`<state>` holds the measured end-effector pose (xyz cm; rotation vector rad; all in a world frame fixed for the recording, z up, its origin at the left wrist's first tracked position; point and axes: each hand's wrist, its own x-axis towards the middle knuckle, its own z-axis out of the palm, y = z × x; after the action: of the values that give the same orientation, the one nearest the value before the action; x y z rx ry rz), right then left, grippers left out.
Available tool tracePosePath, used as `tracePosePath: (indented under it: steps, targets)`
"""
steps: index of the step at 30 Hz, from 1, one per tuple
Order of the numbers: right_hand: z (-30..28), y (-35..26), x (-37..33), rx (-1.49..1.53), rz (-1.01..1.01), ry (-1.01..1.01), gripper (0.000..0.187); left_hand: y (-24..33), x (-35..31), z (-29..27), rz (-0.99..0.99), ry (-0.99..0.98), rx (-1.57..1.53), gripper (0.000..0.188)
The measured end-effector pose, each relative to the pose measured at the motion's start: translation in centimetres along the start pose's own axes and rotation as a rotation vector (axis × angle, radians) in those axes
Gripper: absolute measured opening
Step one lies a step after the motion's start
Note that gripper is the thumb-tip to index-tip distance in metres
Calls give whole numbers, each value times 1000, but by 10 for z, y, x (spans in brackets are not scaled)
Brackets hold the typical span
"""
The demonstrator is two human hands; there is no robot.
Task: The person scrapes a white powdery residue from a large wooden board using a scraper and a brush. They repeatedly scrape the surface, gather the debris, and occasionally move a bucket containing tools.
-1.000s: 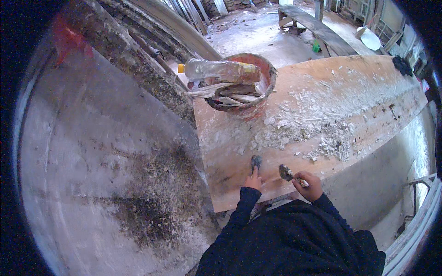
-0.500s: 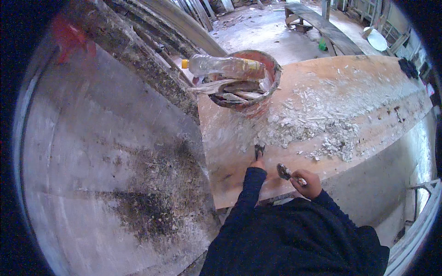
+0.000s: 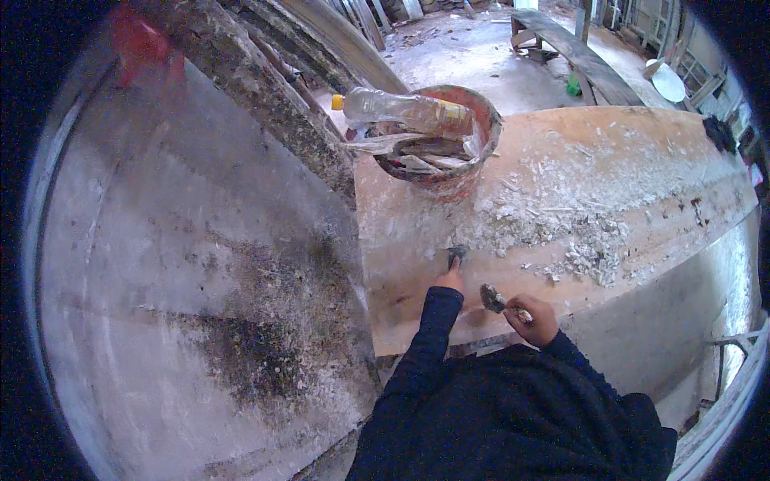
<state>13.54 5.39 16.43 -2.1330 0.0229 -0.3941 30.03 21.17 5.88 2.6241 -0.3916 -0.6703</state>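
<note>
My left hand (image 3: pixel 454 276) is closed on a small dark scraper (image 3: pixel 456 256), its blade against the wooden board (image 3: pixel 417 232) at the edge of the white flakes. To its right, my right hand (image 3: pixel 533 319) grips the handle of a small trowel-like scraper (image 3: pixel 492 298). Pale residue clings to that tool's dark, rounded blade, which points left over the board's near part. White scraped flakes (image 3: pixel 553 220) lie thickly across the middle and right of the board.
A stained red bucket (image 3: pixel 457 186) holding scraps stands on the board, with a yellow-capped plastic bottle (image 3: pixel 413 111) across its top. At left leans a large grey, mottled panel (image 3: pixel 144 264). Long timbers (image 3: pixel 337 48) rise behind. Farther off is a low plank bench (image 3: pixel 581 52). Dark cloth (image 3: pixel 719 134) lies at the board's far right.
The whole view has shifted slightly, so the bucket and board sit a little farther right. My left scraper has turned slightly on the board. My right hand keeps its hold, nearly still.
</note>
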Motion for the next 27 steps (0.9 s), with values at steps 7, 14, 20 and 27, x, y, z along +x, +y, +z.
tracePosePath:
  steps: [7, 14, 20, 27]
  targets:
    - [6, -6, 10, -42, -42, -27, 11, -45, 16, 25, -5, 56, -4, 47]
    - [6, -8, 8, -75, -8, -57, 12, -25, 3, -3, -10, -20, -31, 49]
    - [11, -17, 6, -32, -14, -55, 12, -20, 12, 11, 2, 65, 14, 45]
    - [6, 1, 3, -81, -22, -52, 12, -25, -1, 10, -31, -61, -39, 41]
